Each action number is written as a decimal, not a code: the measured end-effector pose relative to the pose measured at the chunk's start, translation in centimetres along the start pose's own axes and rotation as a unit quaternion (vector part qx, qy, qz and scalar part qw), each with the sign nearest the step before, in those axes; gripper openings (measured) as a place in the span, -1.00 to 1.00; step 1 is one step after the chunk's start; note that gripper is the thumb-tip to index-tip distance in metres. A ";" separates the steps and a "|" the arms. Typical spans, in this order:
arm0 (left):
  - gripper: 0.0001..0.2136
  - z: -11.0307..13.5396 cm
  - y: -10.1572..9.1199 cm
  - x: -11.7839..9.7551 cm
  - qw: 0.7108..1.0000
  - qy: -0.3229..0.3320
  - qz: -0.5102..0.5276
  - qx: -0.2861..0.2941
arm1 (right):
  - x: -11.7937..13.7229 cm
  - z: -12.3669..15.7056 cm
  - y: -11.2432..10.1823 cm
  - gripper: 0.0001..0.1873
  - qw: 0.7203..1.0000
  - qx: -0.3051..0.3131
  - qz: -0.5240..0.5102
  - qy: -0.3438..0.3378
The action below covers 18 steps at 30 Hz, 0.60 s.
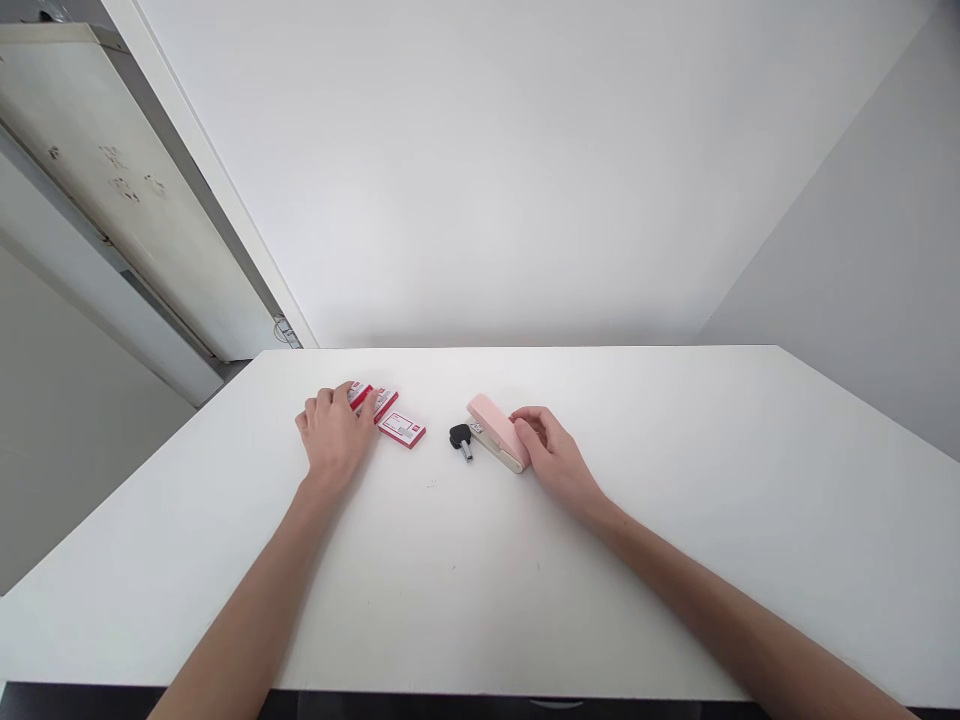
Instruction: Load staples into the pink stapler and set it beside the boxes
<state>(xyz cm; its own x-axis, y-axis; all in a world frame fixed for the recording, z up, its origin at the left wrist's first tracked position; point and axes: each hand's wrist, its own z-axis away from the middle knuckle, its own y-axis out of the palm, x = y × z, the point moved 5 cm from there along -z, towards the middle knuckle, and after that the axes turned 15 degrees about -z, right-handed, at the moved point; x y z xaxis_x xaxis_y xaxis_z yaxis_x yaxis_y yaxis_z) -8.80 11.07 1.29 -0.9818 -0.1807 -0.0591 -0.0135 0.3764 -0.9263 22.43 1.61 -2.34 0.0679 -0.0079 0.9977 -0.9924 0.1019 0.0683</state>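
At the left, my left hand (pixel 335 432) curls its fingers and thumb round small red-and-white boxes, partly covering two of them. One covered box (pixel 387 402) shows beside my thumb, and a further flat box (pixel 403 429) lies just right of it, apart from my fingers. My right hand (pixel 553 455) holds a pink stapler (pixel 499 430) from its right side, with thumb and fingers closed at its rear end. The stapler slants on the table, its pale base showing. Close to its left side lies a key (pixel 461 440) with a black head.
The white table (pixel 465 590) has a straight front edge and a back edge against a white wall (pixel 525 180). A pale panel (pixel 135 170) stands beyond the left back corner. A few small marks dot the tabletop.
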 end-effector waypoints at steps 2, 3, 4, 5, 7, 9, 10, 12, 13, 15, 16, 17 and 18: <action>-0.45 -0.1 0.5 0.7 1.000 -0.020 -0.022 0.009 | 0.0 0.0 0.0 -0.67 1.000 0.001 0.001 -0.002; -0.45 -0.2 0.8 1.0 0.999 -0.027 -0.031 0.013 | 0.0 0.0 0.0 -0.67 1.000 0.002 0.001 -0.003; -0.45 -0.3 1.0 1.2 0.999 -0.032 -0.034 0.015 | -0.1 -0.1 0.0 -0.67 1.000 0.002 0.001 -0.003; -0.45 -0.3 1.2 1.3 0.999 -0.034 -0.029 0.016 | -0.1 -0.1 0.0 -0.67 1.000 0.003 0.001 -0.003; -0.45 -0.3 1.4 1.0 1.000 -0.011 0.001 0.012 | -0.1 -0.1 -0.1 -0.67 1.000 0.002 0.001 -0.004; -0.45 -0.1 1.4 -0.1 0.998 0.054 0.035 0.000 | -0.1 -0.1 -0.1 -0.67 1.000 0.002 0.003 -0.004; -0.47 0.2 1.3 -0.8 0.994 0.102 0.047 -0.004 | -0.1 -0.1 -0.1 -0.68 1.000 0.002 0.004 -0.003; -0.51 0.7 1.2 -2.1 0.979 0.195 0.054 -0.001 | -0.1 -0.1 0.0 -0.68 1.000 0.002 0.007 0.001; -0.53 1.0 1.3 -2.5 0.973 0.226 0.053 0.008 | 0.0 -0.1 0.0 -0.68 1.000 0.002 0.007 0.003; -0.55 1.4 1.7 -2.8 0.966 0.249 0.048 0.037 | 0.0 0.0 0.0 -0.68 1.000 0.002 0.006 0.002; -0.56 1.4 1.8 -2.8 0.967 0.245 0.046 0.048 | 0.0 0.0 0.0 -0.68 1.000 0.002 0.005 0.001; -0.56 1.5 1.9 -2.7 0.969 0.238 0.044 0.053 | 0.0 -0.1 0.0 -0.68 1.000 0.002 0.003 0.000; -0.56 1.4 1.9 -2.7 0.970 0.233 0.044 0.052 | 0.0 -0.1 0.0 -0.68 1.000 0.002 0.003 -0.001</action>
<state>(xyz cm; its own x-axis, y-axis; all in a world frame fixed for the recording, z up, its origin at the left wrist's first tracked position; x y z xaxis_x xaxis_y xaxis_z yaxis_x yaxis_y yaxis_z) -5.94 10.98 -0.85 -0.9578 0.2872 0.0122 0.0700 0.2744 -0.9591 22.45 1.67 -2.39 0.0624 -0.0100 0.9980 -0.9932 0.0980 0.0630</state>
